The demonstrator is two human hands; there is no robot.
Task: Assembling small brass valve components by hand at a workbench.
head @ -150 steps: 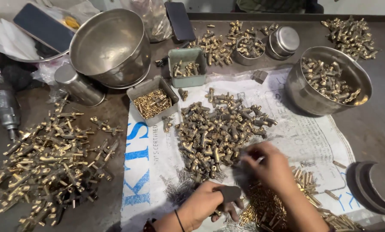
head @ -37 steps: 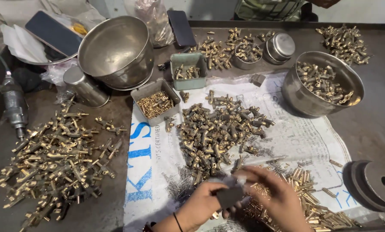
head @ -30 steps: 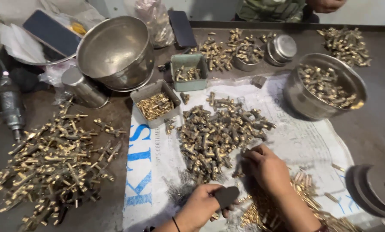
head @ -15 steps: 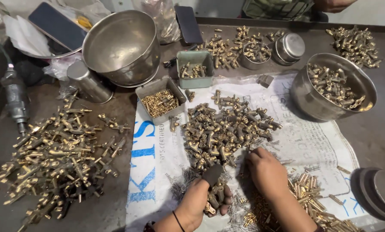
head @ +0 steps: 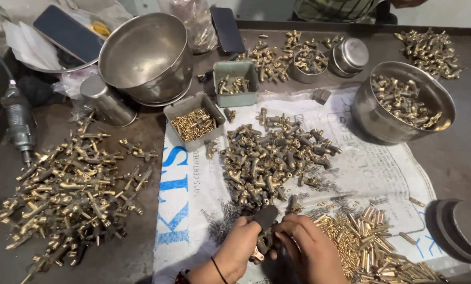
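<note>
At six o'clock, the left hand [head: 240, 247] is gripping a dark block tool [head: 265, 216] while the right hand [head: 310, 247] is pinching a small brass fitting [head: 258, 254] against it. A finished-looking pile [head: 62, 184] is lying at nine o'clock on the bench [head: 456, 163]; the centre heap [head: 272, 160] seemingly remains.

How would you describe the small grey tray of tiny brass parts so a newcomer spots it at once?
Start at the big empty steel bowl near the table's far left. Just in front of it, on the white sack's corner, sits a rectangular grey tray. Unlike the greenish tray behind it, which holds a few larger fittings, it holds many tiny gold pieces.
</note>
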